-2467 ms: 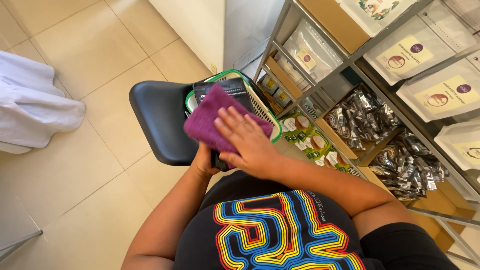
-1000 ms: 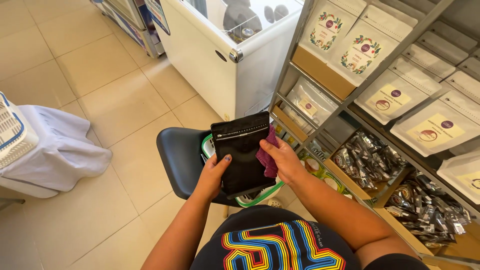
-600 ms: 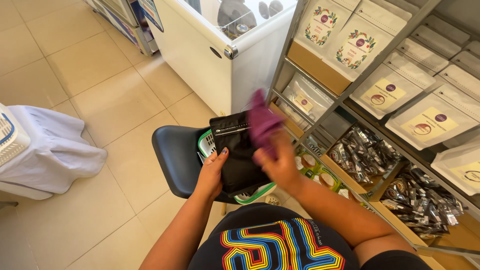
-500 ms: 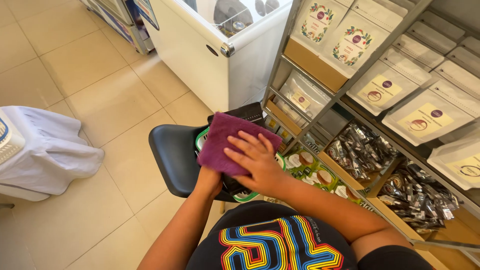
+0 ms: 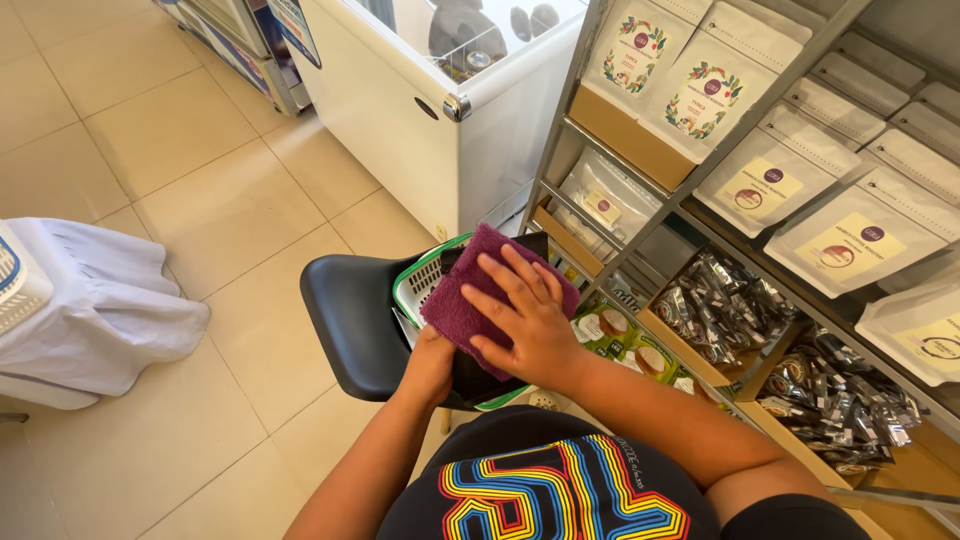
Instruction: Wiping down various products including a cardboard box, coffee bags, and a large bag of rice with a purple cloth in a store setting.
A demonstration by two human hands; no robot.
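- The purple cloth (image 5: 470, 300) lies flat over a black pouch (image 5: 480, 375), which sits in a green-rimmed basket (image 5: 425, 275) on a black chair seat (image 5: 345, 320) in front of you.
- Your right hand (image 5: 530, 320) presses down on the cloth with the fingers spread and flat; its grip is apart, clamped on nothing.
- Your left hand (image 5: 430, 365) is at the near edge of the pouch, just under the cloth. Its fingers are hidden beneath, so you cannot tell whether that grip is together or apart.
- Only a dark strip of the pouch shows, along the cloth's near side and at its far corner.
- To your right stands a metal shelf rack (image 5: 560, 150) holding white labelled pouches (image 5: 850, 240) above and shiny dark packets (image 5: 720, 305) lower down.
- Beyond the chair is a white chest freezer (image 5: 420, 130) with a glass top.
- At your left, a white draped cloth (image 5: 90, 310) covers something low on the tiled floor (image 5: 200, 200).
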